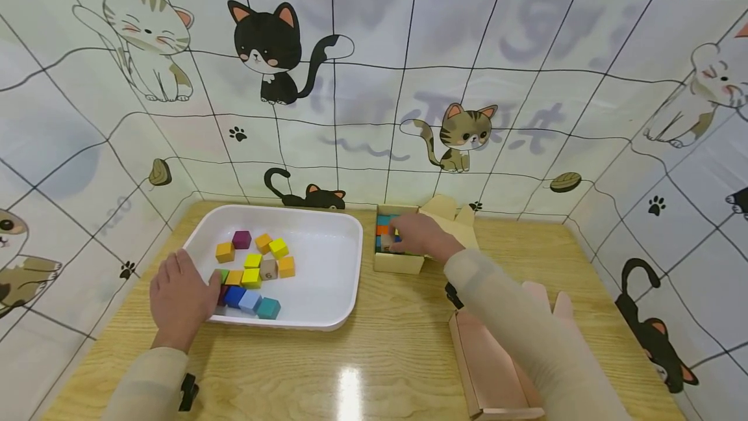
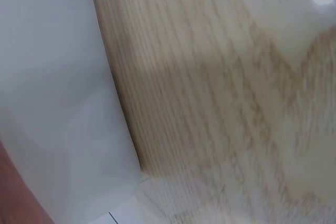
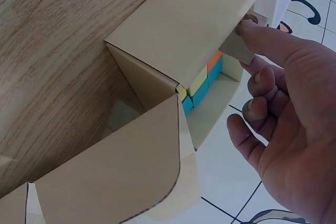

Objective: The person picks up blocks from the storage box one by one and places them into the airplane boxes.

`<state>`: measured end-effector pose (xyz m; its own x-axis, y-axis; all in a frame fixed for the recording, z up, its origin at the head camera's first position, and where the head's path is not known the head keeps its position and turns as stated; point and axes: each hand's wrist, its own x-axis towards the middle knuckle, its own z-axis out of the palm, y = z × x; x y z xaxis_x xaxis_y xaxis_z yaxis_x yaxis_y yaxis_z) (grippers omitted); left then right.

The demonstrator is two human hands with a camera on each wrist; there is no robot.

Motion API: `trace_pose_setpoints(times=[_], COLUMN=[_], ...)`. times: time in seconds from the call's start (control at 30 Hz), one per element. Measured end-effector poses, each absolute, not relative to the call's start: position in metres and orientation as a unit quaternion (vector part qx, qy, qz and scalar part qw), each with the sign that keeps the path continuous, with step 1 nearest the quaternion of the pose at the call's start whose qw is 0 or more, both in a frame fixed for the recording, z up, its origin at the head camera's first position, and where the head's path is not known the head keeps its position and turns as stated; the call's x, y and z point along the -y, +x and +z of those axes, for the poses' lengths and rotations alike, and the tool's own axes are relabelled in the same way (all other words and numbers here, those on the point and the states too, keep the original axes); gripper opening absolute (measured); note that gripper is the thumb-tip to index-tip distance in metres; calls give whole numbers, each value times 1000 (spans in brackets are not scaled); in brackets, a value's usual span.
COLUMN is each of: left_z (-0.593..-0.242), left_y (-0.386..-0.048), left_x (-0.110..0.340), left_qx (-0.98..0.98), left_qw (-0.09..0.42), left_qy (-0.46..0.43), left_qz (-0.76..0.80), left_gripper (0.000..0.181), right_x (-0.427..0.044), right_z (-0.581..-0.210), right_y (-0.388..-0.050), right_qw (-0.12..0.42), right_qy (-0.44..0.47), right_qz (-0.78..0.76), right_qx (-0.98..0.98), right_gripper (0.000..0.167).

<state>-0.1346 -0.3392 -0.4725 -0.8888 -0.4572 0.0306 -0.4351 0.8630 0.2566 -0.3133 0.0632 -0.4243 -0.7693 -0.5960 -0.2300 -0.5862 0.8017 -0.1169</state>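
My left hand (image 1: pixel 182 292) rests over the left rim of a white tray (image 1: pixel 327 265), its thumb just inside beside a green cube (image 1: pixel 224 275). Several coloured cubes lie in the tray, among them a blue cube (image 1: pixel 235 296), a teal cube (image 1: pixel 269 308) and a plain wooden cube (image 1: pixel 268 269) marked 6. My right hand (image 1: pixel 425 236) reaches to a small cardboard box (image 1: pixel 398 263) holding coloured cubes. In the right wrist view, that hand pinches a plain wooden cube (image 3: pixel 237 48) between thumb and finger at the box opening. Its other fingers curl loosely.
The small box's open flap (image 1: pixel 450 216) spreads to its right. A larger open cardboard box (image 1: pixel 493 369) lies under my right forearm. A cat-printed cloth (image 1: pixel 374 83) rises behind the wooden table (image 1: pixel 374 356).
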Motion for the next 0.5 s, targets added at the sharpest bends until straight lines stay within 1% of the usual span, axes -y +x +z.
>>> trace_pose_setpoints(times=[0.27, 0.4, 0.5], left_z=[-473, -474, -474], left_y=[-134, -134, -134], left_x=[340, 341, 341], left_qx=[964, 964, 964], left_qw=[44, 46, 44], left_qy=[232, 232, 233], left_qz=[-122, -122, -122], left_gripper=[88, 88, 88], right_x=[-68, -71, -72], right_z=[-429, -431, -433], right_y=[-314, -315, -317], right_qw=[126, 136, 145], right_qy=[-318, -316, -314], right_qz=[-20, -24, -19], right_qx=[-939, -939, -938], right_gripper=[29, 30, 27])
